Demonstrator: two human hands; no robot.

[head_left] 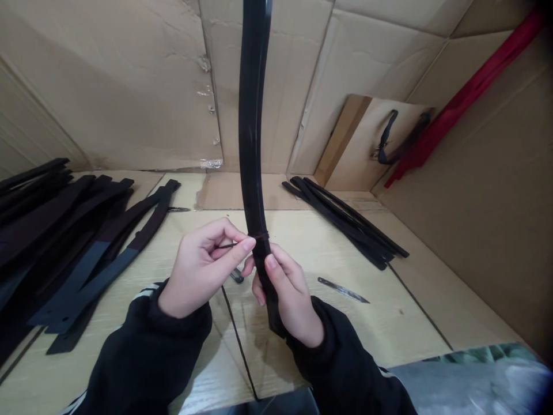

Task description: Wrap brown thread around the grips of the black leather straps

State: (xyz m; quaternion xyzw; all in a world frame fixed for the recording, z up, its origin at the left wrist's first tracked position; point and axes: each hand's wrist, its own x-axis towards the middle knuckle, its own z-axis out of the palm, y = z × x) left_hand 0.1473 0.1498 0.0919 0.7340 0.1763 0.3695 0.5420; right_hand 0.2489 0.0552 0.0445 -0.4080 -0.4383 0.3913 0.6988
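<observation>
A long black rubbery strip (253, 127) stands nearly upright in front of me, curving slightly, its top running out of the picture. My right hand (280, 294) grips its lower part. A thin dark cord (261, 236) is wound around the strip just above that hand. My left hand (203, 268) pinches a loose end of the cord (226, 245) between thumb and fingers, beside the strip. The cord's wrapped turns sit right by my right fingertips, and part of the strip is hidden inside my right hand.
Piles of black strips (64, 230) lie on the wood-grain table (345, 323) at left, with a smaller bundle (345, 219) at right. A metal blade (343, 290) and a small dark object (237, 276) lie near my hands. Cardboard walls (108, 86) surround the table.
</observation>
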